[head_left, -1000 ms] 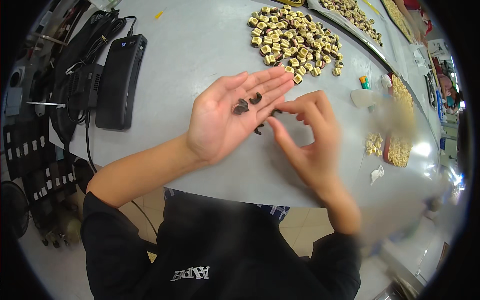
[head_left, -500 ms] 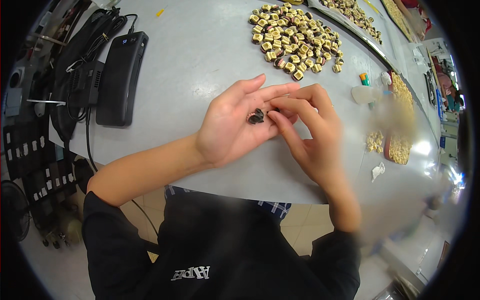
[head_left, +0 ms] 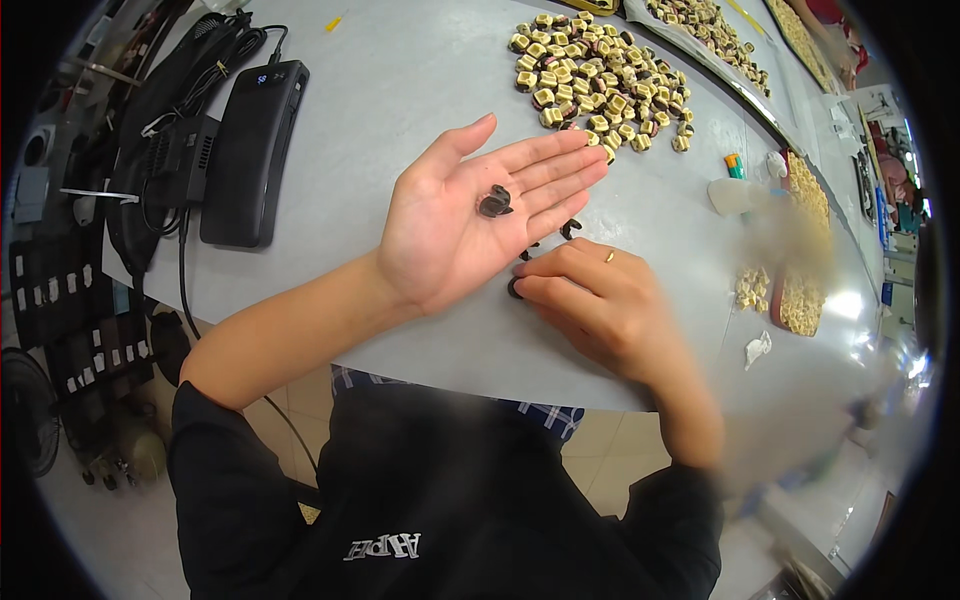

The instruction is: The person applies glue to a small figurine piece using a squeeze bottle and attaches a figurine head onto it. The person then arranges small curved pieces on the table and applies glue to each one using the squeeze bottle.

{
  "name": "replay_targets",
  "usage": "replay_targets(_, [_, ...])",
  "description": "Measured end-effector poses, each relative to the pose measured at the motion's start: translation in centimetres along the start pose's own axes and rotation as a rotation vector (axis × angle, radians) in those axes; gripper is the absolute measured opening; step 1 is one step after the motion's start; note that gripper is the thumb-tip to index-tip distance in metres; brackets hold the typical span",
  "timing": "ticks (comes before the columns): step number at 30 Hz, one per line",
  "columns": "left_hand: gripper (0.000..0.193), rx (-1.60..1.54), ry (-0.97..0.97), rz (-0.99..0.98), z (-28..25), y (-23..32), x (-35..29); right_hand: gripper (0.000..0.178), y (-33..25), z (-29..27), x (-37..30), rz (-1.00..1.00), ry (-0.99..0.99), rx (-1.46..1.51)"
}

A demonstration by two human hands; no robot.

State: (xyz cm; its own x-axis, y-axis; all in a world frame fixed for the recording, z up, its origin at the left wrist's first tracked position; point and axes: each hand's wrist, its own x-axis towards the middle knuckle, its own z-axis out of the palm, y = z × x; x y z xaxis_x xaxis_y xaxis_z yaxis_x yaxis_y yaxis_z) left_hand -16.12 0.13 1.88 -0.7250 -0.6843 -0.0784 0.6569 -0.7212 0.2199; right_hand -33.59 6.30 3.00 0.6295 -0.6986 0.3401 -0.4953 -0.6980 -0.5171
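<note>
My left hand (head_left: 480, 205) is held palm up over the grey table, its fingers stretched out flat. Small black curved pieces (head_left: 495, 202) lie together on that palm, not gripped; their exact number is unclear. Just to the right and lower, my right hand (head_left: 600, 305) is at the tabletop, thumb and fingertips pinched on a small black round piece (head_left: 515, 288). A ring shows on one of its fingers. Another loose black curved piece (head_left: 570, 229) lies on the table between the two hands, and a further dark bit is partly hidden beside the left hand's edge.
A heap of cream-and-dark small cube-like pieces (head_left: 600, 85) covers the far middle. A black power bank (head_left: 255, 155) with cables lies left. At right are a translucent bottle (head_left: 735, 196), a crumpled white scrap (head_left: 757, 347) and a tray of pale pieces (head_left: 802, 300).
My right hand has left the left palm and moved down to the tabletop. The left hand has opened flatter, its fingers straighter. Loose black pieces now show on the table.
</note>
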Motion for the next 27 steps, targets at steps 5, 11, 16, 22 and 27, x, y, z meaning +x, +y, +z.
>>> replay_targets(5, [0.071, -0.011, 0.005, -0.006, 0.1, 0.1, -0.1, 0.028, 0.9, 0.0, 0.0, -0.068, 0.053, -0.032])
replay_targets(11, [0.070, 0.043, -0.008, -0.110, 0.9, -0.8, -0.1, 0.035, -0.3, -0.6, 1.3, -0.021, 0.361, -0.131])
replay_targets(16, [0.071, 0.138, 0.031, -0.185, 1.6, -1.6, -1.1, 0.034, -0.4, 0.5, 1.5, 0.057, 0.393, -0.046])
replay_targets(22, [0.077, 0.224, 0.051, -0.175, 1.9, -2.1, -1.1, 0.025, -0.2, 1.6, 0.8, 0.101, 0.458, 0.095])
replay_targets(27, [0.077, 0.146, 0.068, -0.172, 2.0, -2.6, -0.7, 0.025, -0.4, 1.0, 0.5, 0.136, 0.400, 0.195])
